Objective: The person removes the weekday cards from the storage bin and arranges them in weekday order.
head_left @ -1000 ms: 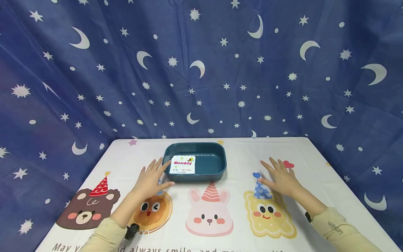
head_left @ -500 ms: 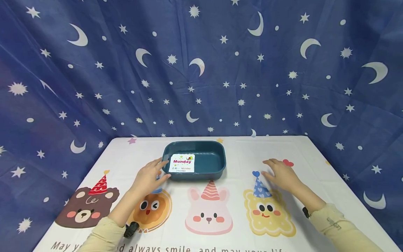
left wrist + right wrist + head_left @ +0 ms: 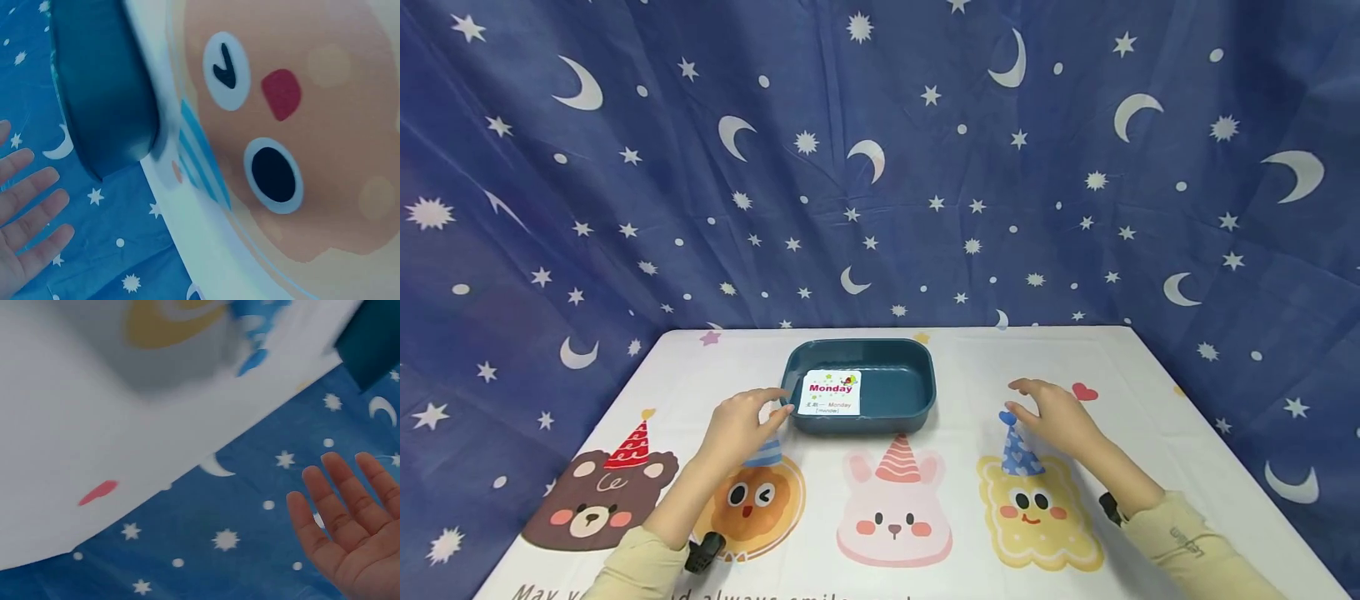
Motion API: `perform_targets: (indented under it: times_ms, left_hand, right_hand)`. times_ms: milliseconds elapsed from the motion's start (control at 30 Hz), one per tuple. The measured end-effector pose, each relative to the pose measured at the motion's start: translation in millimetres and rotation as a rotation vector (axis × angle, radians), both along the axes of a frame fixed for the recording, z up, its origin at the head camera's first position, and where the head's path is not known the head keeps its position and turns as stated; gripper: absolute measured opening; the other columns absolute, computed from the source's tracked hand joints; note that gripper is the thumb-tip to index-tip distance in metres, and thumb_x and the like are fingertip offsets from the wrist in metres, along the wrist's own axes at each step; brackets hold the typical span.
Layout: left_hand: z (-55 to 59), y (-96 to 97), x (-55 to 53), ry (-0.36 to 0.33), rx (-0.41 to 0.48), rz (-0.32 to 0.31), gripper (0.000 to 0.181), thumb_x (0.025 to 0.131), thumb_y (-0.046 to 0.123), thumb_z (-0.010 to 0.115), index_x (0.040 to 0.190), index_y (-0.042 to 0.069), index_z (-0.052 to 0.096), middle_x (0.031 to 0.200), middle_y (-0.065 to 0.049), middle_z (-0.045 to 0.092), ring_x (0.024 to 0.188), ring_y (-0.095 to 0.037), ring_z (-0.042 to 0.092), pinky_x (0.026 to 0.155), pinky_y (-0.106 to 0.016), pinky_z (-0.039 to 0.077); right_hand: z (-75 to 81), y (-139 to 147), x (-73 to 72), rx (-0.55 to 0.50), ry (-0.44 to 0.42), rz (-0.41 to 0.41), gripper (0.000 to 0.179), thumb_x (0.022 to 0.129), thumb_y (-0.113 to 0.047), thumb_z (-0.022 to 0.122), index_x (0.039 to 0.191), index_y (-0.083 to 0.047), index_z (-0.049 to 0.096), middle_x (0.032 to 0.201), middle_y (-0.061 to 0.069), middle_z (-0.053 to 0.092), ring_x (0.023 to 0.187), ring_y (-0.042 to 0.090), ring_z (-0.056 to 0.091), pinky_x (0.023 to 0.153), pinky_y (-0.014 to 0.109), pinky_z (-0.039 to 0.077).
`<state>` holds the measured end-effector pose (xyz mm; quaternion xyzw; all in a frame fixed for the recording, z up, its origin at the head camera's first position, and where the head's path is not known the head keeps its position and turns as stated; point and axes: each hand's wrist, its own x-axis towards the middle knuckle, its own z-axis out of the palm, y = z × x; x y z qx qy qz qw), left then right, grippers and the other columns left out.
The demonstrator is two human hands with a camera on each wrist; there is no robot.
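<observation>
A dark teal rectangular tray (image 3: 901, 410) stands at the back of the table, left of centre. Inside its left part is a white card (image 3: 830, 393) printed "Monday". My left hand (image 3: 736, 432) hovers by the tray's left end, thumb and fingers slightly bent, holding nothing. In the left wrist view, a gap separates that hand (image 3: 31, 231) from the tray (image 3: 103, 87). Farther right, my right hand (image 3: 1062, 418) is over the cloth with relaxed fingers and nothing in them. The right wrist view has its palm (image 3: 362, 550) in sight and a corner of the tray (image 3: 375, 344).
A white tablecloth (image 3: 970, 517) with printed cartoon faces covers the table. Behind it and at both sides hangs a blue curtain (image 3: 925, 167) with moons and stars. Black wrist devices (image 3: 705, 552) are at both sleeves.
Both hands' fingers, widely spread earlier, are now drawn closer together. My left hand has shifted slightly left, off the tray's side. Tray and card show no movement of their own.
</observation>
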<state>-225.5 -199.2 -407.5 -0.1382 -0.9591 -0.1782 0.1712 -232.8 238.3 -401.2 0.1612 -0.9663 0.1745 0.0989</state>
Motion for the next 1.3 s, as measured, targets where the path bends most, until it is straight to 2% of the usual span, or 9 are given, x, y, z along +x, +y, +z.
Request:
perform_targets:
  times_ms: [100,233,333,533,800,1000,1100,1200,1300]
  left_hand:
    - [3.4,-3.7,0.6,-0.008,0.038,0.021,0.031,0.088,0.029,0.066,0.110,0.008,0.068,0.105,-0.013,0.071,0.095,-0.034,0.065,0.079,-0.050,0.051]
    - [5.3,-8.9,-0.1,-0.058,0.095,0.054,0.032,0.091,0.030,0.063,0.113,0.008,0.067,0.105,-0.014,0.070,0.092,-0.033,0.065,0.077,-0.049,0.051]
    - [3.3,-12.6,-1.2,-0.085,0.142,0.077,0.032,0.091,0.029,0.062,0.114,0.007,0.067,0.105,-0.014,0.070,0.093,-0.032,0.065,0.078,-0.048,0.051]
    - [-4.7,-17.0,-5.1,-0.088,0.226,0.102,0.030,0.091,0.025,0.061,0.113,0.005,0.067,0.104,-0.016,0.070,0.090,-0.032,0.067,0.079,-0.048,0.052]
    - [-13.1,-16.9,-21.2,-0.136,0.375,0.162,0.029,0.092,0.022,0.060,0.111,0.001,0.067,0.104,-0.019,0.070,0.091,-0.035,0.067,0.082,-0.048,0.051]
    - [-14.9,-13.7,-35.7,-0.186,0.461,0.185,0.032,0.093,0.022,0.059,0.115,-0.001,0.064,0.107,-0.022,0.068,0.094,-0.038,0.066,0.083,-0.048,0.051]
    - [-16.0,-12.2,-41.6,-0.235,0.545,0.183,0.032,0.094,0.019,0.057,0.117,-0.003,0.062,0.108,-0.025,0.066,0.093,-0.038,0.066,0.078,-0.043,0.054]
    - [-16.4,-10.0,-47.4,-0.320,0.666,0.188,0.034,0.095,0.017,0.055,0.119,-0.006,0.060,0.112,-0.027,0.064,0.092,-0.034,0.067,0.073,-0.035,0.057]
    - [-14.2,-6.3,-54.0,-0.428,0.774,0.213,0.037,0.097,0.019,0.052,0.125,-0.005,0.056,0.120,-0.027,0.060,0.091,-0.026,0.067,0.077,-0.034,0.057]
  right_hand:
    - [4.1,-11,0.6,-0.021,-0.003,0.003,0.037,0.089,-0.025,0.064,0.116,0.000,0.062,0.111,0.020,0.066,0.099,0.036,0.063,0.084,0.049,0.051]
    - [7.3,-23,0.8,-0.061,0.014,0.016,0.035,0.090,-0.025,0.063,0.116,-0.001,0.062,0.109,0.019,0.067,0.090,0.032,0.064,0.079,0.047,0.052]
    - [7.6,-30,0.9,-0.103,0.027,0.032,0.034,0.091,-0.024,0.063,0.115,-0.001,0.063,0.109,0.019,0.067,0.092,0.033,0.064,0.078,0.046,0.053]
    - [8.8,-46,1.4,-0.204,0.039,0.050,0.028,0.091,-0.020,0.062,0.110,-0.001,0.064,0.108,0.017,0.068,0.097,0.032,0.063,0.078,0.045,0.053]
    - [12.4,-78,-5.7,-0.287,-0.004,0.118,0.026,0.092,-0.020,0.061,0.110,-0.002,0.064,0.102,0.014,0.069,0.094,0.030,0.063,0.077,0.042,0.053]
    - [14.8,-101,-14.7,-0.327,-0.001,0.168,0.022,0.091,-0.016,0.062,0.107,-0.002,0.065,0.098,0.011,0.068,0.091,0.027,0.063,0.075,0.039,0.053]
    - [14.1,-111,-17.7,-0.333,-0.015,0.201,0.021,0.091,-0.016,0.062,0.107,-0.002,0.064,0.099,0.011,0.069,0.090,0.024,0.064,0.074,0.037,0.052]
    - [13.2,-120,-19.7,-0.338,-0.043,0.220,0.021,0.091,-0.016,0.062,0.107,-0.003,0.065,0.101,0.011,0.069,0.089,0.022,0.064,0.074,0.034,0.052]
    - [13.4,-129,-22.4,-0.338,-0.058,0.230,0.020,0.091,-0.015,0.062,0.106,-0.003,0.065,0.102,0.012,0.069,0.088,0.021,0.064,0.075,0.034,0.053]
